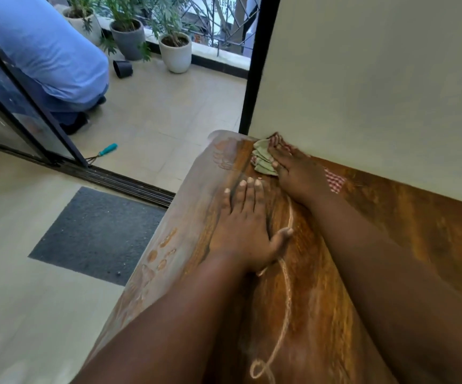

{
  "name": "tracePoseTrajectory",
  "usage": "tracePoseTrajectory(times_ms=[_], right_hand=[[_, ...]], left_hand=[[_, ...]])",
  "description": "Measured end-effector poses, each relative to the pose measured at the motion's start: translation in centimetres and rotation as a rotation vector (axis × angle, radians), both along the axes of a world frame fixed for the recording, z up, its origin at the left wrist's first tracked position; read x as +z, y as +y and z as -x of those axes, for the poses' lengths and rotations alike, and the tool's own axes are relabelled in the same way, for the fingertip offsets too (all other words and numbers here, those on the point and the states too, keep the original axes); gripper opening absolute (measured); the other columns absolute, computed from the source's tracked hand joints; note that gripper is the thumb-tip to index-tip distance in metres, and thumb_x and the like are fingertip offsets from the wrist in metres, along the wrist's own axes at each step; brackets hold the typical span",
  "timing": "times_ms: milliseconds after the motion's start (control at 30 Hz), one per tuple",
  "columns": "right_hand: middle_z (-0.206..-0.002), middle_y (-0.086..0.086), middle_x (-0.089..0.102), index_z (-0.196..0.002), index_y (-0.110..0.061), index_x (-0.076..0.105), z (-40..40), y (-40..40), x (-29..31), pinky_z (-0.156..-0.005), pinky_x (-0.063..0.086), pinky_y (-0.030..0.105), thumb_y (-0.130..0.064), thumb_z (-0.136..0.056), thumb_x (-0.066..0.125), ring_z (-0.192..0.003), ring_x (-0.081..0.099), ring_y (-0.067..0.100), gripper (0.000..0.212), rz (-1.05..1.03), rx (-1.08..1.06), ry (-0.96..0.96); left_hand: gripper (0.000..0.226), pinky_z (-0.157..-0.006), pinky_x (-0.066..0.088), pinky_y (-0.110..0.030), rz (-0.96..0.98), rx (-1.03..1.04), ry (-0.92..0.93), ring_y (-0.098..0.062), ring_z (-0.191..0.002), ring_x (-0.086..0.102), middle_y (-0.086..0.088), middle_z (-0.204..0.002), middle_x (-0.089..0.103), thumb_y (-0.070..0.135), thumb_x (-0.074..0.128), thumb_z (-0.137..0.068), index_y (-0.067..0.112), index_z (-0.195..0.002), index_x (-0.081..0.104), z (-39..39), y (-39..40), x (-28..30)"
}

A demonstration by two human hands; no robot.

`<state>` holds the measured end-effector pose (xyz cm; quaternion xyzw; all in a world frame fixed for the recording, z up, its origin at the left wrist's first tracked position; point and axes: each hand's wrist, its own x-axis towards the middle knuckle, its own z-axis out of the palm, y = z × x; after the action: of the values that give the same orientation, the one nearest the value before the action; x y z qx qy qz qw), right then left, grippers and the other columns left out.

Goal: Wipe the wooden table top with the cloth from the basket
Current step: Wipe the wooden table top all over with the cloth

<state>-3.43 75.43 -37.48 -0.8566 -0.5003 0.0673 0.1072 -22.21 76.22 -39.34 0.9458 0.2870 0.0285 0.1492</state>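
A: Nearest you, wooden counter, glossy brown grain, dusty pale band along its left edge. A thin twine loops across the top between your forearms.

B: Left hand?

A: Your left hand lies flat, palm down on the counter, fingers straight, thumb out, holding nothing. The twine passes under its heel.

B: Right hand, cloth?

A: Your right hand is further out, pressing down on the cloth, fingers stretched over it; grip flat, not curled round it. The cloth is bunched in the far corner of the counter, touching the wall. Green folds show left of the fingers, red-checked part shows on the wall side of the hand.

B: Room?

A: Cream wall runs along the counter's right. Left of the counter, pale floor with a dark mat. Beyond it a sliding door track, black frame. Past that a tiled balcony: a teal-handled tool on the tiles, a person in a blue shirt crouching, potted plants along the railing, a black pot tipped on its side.
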Motion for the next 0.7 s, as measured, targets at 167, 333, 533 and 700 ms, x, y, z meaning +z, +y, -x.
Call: tracePoseTrajectory(times_ms=[167, 333, 533, 700], right_hand=[[-0.159, -0.004, 0.017, -0.152, -0.033, 0.015, 1.8, -1.8, 0.3, -0.116, 0.014, 0.045, -0.040, -0.101, 0.022, -0.145, 0.015, 0.021, 0.052, 0.059, -0.001, -0.030], [-0.160, -0.010, 0.011, -0.152, -0.035, 0.010, 4.9, -9.3, -1.0, -0.114, 0.001, 0.036, -0.044, -0.102, 0.014, -0.146, 0.002, 0.014, 0.051, 0.054, 0.003, -0.003], [-0.161, -0.006, 0.005, -0.152, -0.034, 0.010, 2.0, -6.4, -1.1, -0.115, 0.001, 0.042, -0.042, -0.102, 0.017, -0.146, -0.001, 0.021, 0.051, 0.068, -0.127, 0.004], [-0.161, -0.003, 0.005, -0.153, -0.031, 0.010, 2.5, -4.0, -0.6, -0.115, 0.001, 0.046, -0.039, -0.102, 0.020, -0.146, 0.000, 0.025, 0.053, 0.090, -0.195, 0.014]], left_hand=[[0.098, -0.116, -0.016, -0.046, -0.011, -0.008, -0.001, -0.018, -0.145, -0.020, -0.008, -0.161, -0.013, 0.081, 0.004, -0.083, 0.011, -0.149, -0.016, 0.1, -0.1, 0.2], [0.100, -0.117, -0.013, -0.047, 0.000, -0.010, -0.026, -0.017, -0.146, -0.019, -0.006, -0.161, -0.012, 0.083, 0.004, -0.082, 0.012, -0.150, -0.015, 0.3, -0.1, 0.2], [0.097, -0.115, -0.019, -0.043, -0.015, -0.020, -0.057, -0.016, -0.145, -0.019, -0.005, -0.161, -0.013, 0.083, 0.006, -0.083, 0.015, -0.146, -0.021, 0.5, 0.0, -0.1], [0.099, -0.115, -0.018, -0.040, 0.033, -0.032, -0.131, -0.016, -0.146, -0.018, -0.005, -0.160, -0.016, 0.083, 0.006, -0.082, 0.015, -0.150, -0.017, 0.4, 0.0, -0.1]])
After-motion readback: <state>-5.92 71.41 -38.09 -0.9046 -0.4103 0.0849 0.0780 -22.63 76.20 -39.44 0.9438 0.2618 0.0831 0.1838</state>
